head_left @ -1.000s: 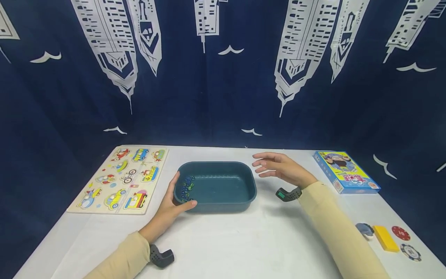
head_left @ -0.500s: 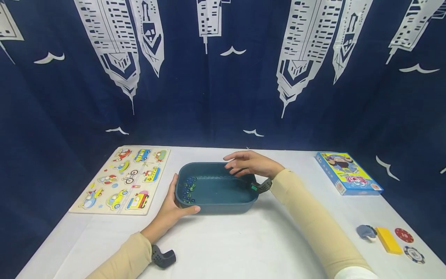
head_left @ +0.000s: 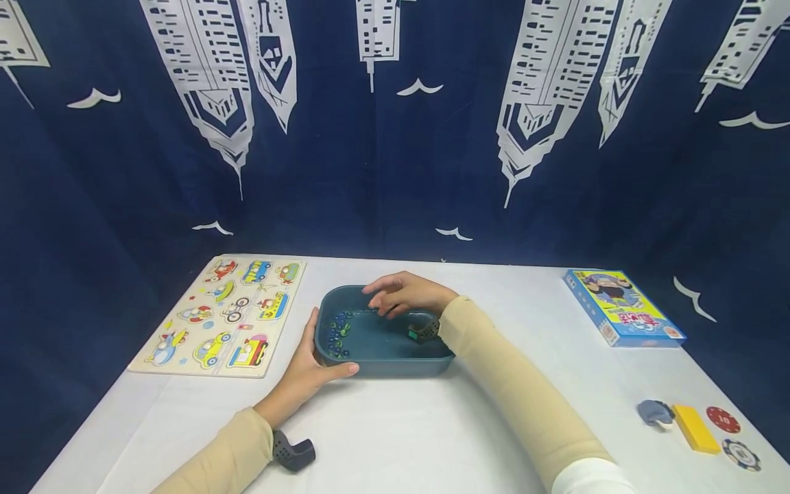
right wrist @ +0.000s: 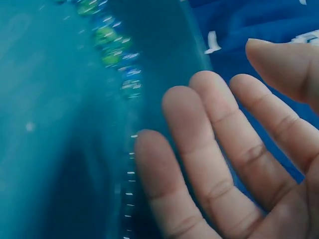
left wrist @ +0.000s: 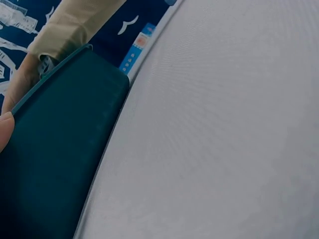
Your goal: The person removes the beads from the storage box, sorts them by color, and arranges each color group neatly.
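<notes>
A dark teal plastic tub (head_left: 395,368) stands on the white table. Blue and green glass marbles (head_left: 339,333) lie in a cluster along its left inside end. My left hand (head_left: 302,374) grips that end, thumb along the near rim and fingers round the left side. Over the tub's far middle is my right hand (head_left: 410,291), holding nothing. In the right wrist view its fingers (right wrist: 194,119) are spread and slightly bent, just right of the marbles (right wrist: 107,42). The left wrist view shows the tub's near outer wall (left wrist: 60,144) and my thumb (left wrist: 5,129) at its rim.
A wooden picture puzzle board (head_left: 219,315) lies left of the tub. At the back right is a blue boxed game (head_left: 623,309). Near the right edge lie a blue-grey object (head_left: 656,414), a yellow block (head_left: 696,429), a red chip (head_left: 723,419) and a black-and-white chip (head_left: 741,454).
My right hand has moved left, from beyond the tub's right end to over its far middle. My left hand keeps its grip, and the marbles stay at the left end.
</notes>
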The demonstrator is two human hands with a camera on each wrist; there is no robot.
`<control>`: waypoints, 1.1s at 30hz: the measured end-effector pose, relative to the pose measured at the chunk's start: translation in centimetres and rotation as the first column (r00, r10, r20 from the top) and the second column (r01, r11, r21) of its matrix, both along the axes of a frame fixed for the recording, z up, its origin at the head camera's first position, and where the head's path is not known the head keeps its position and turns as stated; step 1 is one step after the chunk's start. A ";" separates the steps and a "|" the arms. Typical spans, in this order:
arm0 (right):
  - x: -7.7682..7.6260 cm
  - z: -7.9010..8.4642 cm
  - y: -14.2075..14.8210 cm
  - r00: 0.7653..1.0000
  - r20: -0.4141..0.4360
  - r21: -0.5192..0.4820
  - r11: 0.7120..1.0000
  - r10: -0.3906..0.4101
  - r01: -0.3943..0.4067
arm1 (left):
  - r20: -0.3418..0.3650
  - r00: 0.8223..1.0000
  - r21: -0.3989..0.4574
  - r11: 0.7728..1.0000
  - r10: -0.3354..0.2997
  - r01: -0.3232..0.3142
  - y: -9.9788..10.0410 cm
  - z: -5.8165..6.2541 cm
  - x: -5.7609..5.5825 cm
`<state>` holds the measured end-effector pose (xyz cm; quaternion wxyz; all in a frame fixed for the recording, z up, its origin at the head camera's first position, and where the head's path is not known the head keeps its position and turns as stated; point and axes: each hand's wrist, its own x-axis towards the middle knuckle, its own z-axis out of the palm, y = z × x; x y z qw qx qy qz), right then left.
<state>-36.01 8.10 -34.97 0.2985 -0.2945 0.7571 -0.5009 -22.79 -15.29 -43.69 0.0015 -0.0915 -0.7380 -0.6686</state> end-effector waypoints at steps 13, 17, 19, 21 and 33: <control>-0.4 -1.6 -3.8 0.991 -0.117 0.287 0.957 0.069 -0.032 | 0.013 1.000 -0.001 1.000 -0.011 0.011 0.1 -0.1 -0.1; -0.5 -1.7 -4.3 0.984 -0.156 0.330 0.944 0.079 -0.023 | 0.013 1.000 -0.013 1.000 -0.010 0.010 0.2 0.1 0.0; -0.5 -1.7 -4.5 0.980 -0.180 0.346 0.938 0.086 -0.019 | 0.014 1.000 -0.012 1.000 -0.009 0.009 0.2 0.1 0.0; -0.6 -1.8 -4.7 0.976 -0.200 0.361 0.932 0.092 -0.013 | 0.016 1.000 -0.010 1.000 -0.011 0.011 0.1 0.1 -0.1; -0.5 -2.1 -5.3 0.943 -0.300 0.407 0.914 0.142 -0.008 | 0.014 1.000 -0.026 1.000 0.003 -0.003 -0.2 0.0 0.0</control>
